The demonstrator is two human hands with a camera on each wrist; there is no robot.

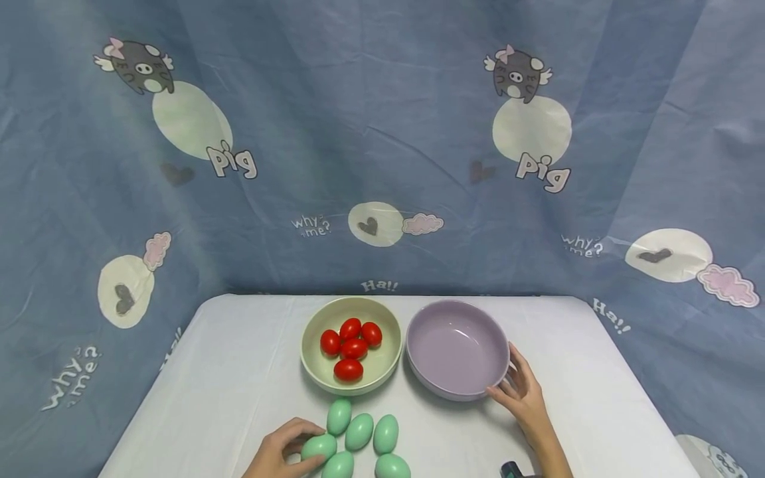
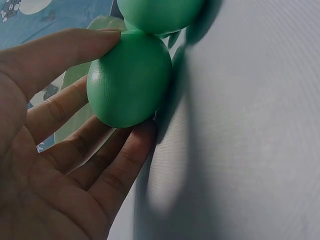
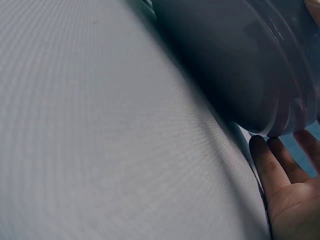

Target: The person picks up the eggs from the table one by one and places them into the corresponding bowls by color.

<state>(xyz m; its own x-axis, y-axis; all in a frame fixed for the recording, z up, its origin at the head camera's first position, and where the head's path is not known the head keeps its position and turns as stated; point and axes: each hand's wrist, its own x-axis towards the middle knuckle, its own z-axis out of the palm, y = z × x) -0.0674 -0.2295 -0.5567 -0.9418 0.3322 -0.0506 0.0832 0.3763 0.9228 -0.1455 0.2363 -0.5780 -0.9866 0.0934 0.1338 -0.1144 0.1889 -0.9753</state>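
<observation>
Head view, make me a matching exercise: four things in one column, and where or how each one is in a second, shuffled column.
1. red eggs
2. purple bowl
3. left hand
4. right hand

a. touches the purple bowl's rim
b. holds a green egg
c. lie inside the beige bowl
d. empty, right of the beige bowl

Pairs: 1-c, 2-d, 3-b, 4-a
</observation>
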